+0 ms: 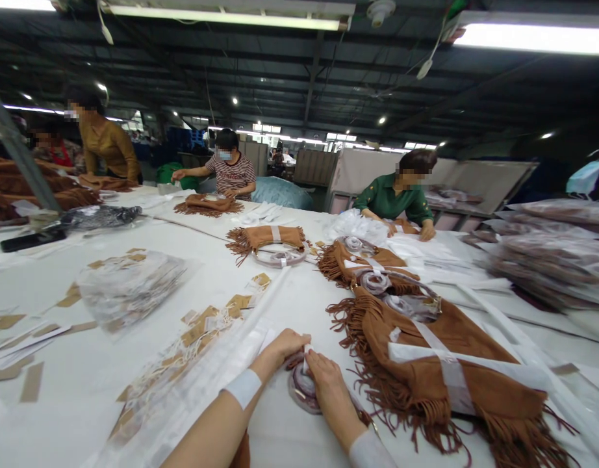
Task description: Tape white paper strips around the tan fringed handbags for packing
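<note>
A coiled strap (299,398) in clear wrapping lies on the white table in front of me. My left hand (286,346) is closed at the coil's far edge, its fingers pinching a thin white strip (306,356). From the near right side, my right hand (329,385) presses against the coil and the same strip, its fingers held together. Part of the coil is hidden beneath that hand. Just right of my hands is a brown fringed suede bag (392,318), banded with white paper and topped by wrapped straps. Some brown material (241,452) shows under my left forearm.
Tan tags with strings (197,331) lie left of my hands beside clear plastic sheeting (226,370). Further left is a plastic bag of tags (128,286). More fringed bags (275,237) lie ahead. Wrapped bags (553,253) are stacked at right. Co-workers stand across the table.
</note>
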The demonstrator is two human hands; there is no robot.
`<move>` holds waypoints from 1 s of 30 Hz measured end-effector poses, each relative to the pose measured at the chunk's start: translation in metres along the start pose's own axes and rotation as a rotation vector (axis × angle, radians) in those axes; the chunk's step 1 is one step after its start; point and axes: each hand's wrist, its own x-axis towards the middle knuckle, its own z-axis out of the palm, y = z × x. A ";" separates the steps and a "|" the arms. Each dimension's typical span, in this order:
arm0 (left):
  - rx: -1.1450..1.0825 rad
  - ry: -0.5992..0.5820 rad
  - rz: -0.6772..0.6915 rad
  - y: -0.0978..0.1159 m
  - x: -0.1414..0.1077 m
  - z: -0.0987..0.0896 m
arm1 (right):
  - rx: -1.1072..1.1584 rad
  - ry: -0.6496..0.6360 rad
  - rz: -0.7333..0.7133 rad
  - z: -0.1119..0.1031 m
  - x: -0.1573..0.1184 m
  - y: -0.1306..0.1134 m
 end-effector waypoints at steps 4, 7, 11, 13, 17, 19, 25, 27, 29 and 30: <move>0.030 0.038 0.030 0.004 0.009 -0.001 | 0.079 -0.002 0.045 0.005 0.001 0.003; 0.038 0.019 0.069 0.001 0.006 -0.005 | 0.177 0.034 0.056 0.001 0.000 -0.001; 0.038 -0.066 0.128 -0.007 -0.012 -0.010 | 0.275 0.083 0.113 -0.007 -0.001 -0.008; 0.042 -0.081 0.163 -0.011 -0.022 -0.009 | 0.328 0.131 0.209 -0.010 0.000 -0.011; 0.046 -0.055 0.203 -0.014 -0.031 -0.002 | 0.381 0.172 0.367 -0.020 0.005 -0.015; 0.039 -0.040 0.201 -0.015 -0.030 0.002 | 0.419 0.178 0.352 -0.027 0.007 -0.019; 0.023 0.006 0.172 -0.017 -0.027 0.005 | 0.472 0.176 0.332 -0.041 0.008 -0.030; 0.021 0.020 0.158 -0.017 -0.027 0.005 | 0.440 0.170 0.352 -0.040 0.007 -0.031; 0.017 0.026 0.143 -0.017 -0.028 0.004 | 0.407 0.175 0.357 -0.038 0.007 -0.030; 0.014 0.025 0.136 -0.017 -0.028 0.004 | 0.395 0.182 0.356 -0.038 0.006 -0.030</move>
